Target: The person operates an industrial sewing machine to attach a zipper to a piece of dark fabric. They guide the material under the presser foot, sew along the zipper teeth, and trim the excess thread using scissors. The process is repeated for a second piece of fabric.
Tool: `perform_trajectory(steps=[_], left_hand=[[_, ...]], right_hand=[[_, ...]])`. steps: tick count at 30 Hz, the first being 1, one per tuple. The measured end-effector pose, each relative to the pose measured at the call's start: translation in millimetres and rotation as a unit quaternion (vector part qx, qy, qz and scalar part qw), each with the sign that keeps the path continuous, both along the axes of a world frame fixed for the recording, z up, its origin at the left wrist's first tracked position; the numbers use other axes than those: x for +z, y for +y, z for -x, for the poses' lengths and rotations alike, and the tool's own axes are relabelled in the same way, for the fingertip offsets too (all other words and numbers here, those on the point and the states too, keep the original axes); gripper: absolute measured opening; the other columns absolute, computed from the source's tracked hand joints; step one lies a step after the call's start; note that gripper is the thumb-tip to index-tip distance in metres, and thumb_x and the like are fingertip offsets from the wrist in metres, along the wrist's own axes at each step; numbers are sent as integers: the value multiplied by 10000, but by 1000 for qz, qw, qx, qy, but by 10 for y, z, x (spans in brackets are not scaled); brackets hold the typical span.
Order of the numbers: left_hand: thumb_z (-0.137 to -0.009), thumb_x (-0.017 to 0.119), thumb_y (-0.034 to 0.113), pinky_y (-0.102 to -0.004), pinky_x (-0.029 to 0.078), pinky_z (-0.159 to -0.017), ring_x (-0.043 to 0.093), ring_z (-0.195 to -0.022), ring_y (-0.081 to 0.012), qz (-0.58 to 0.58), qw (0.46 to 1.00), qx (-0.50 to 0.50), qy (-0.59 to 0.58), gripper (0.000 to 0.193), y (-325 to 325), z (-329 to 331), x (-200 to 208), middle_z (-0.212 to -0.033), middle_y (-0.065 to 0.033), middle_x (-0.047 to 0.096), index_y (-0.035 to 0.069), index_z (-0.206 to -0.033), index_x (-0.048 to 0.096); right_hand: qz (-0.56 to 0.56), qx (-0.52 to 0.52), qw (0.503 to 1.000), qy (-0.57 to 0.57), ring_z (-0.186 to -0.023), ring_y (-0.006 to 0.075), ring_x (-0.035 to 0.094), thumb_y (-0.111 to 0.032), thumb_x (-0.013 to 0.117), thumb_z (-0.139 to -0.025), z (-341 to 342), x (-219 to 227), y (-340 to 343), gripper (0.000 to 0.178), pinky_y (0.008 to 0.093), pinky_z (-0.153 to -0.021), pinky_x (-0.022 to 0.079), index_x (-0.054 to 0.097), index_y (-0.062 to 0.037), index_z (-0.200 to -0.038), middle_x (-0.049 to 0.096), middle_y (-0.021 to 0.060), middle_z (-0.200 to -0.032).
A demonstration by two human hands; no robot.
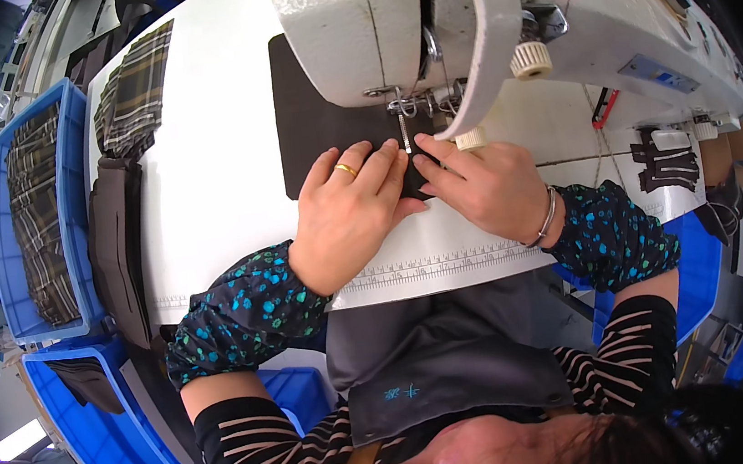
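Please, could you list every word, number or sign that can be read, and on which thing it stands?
Ruler scale on the white sewing table: numbers and marks, not quoted.
Dark gray apron: light-blue embroidered characters, not quoted.
Blue-and-silver plate on the sewing machine: any print too small to read.

Table: white sewing table [224, 221], its front edge marked with a ruler scale [431, 268]
Machine: off-white sewing machine [322, 36] standing across the far and right parts
Under the needle: dark brown fabric panel [300, 125], flat
Far left: brown plaid fabric [139, 84]
Left edge: folded dark fabric [117, 247], near the plaid
Right: small red-and-black tool [606, 107], exact kind unclear
Right end: narrow dark fabric strips [666, 166], bunched together
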State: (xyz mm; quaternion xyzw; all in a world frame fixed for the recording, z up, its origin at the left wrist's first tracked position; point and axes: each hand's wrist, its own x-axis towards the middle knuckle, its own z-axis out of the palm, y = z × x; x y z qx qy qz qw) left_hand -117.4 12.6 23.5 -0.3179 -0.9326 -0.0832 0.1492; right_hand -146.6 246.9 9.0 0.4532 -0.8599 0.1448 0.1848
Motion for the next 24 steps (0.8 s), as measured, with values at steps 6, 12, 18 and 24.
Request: perform_trajectory(steps=[6,12,18,24], left_hand=[[-806,796,430,-422,510,-1021,653,-1174,-248,-12,1000,-3,-2,585,-11,14,-3,-1288,-54,712,33,-1233,747],[-858,743,474,-469,495,-1054,631,-1200,-250,-8,1000,1,10,580,-34,165,-78,-1311,-64,699,44,-1247,743],[-855,752,472,-453,491,-1050,634,-1169,-233,-30,999,8,15,559,-43,282,-106,-1259,-49,712,51,-1222,748],[-864,751,472,-447,486,-1053,632,-1170,-231,-37,999,7,18,545,-45,290,-104,-1258,-46,713,56,-1215,751]], right_hand=[[-25,-6,1000,-6,-643,151,660,-250,764,-896,-5,-14,-1,315,310,-553,526,771,-49,-1139,690,33,-1041],[-34,-43,998,-41,-860,187,751,-226,812,-868,89,-42,-3,321,321,-657,588,790,-85,-1155,757,42,-1276],[-36,-54,997,-40,-901,207,759,-233,810,-884,203,-85,9,341,344,-696,604,778,-125,-1206,764,29,-1256],[-42,-55,997,-44,-897,208,762,-245,807,-895,212,-94,26,347,348,-701,603,773,-137,-1223,771,28,-1240]])
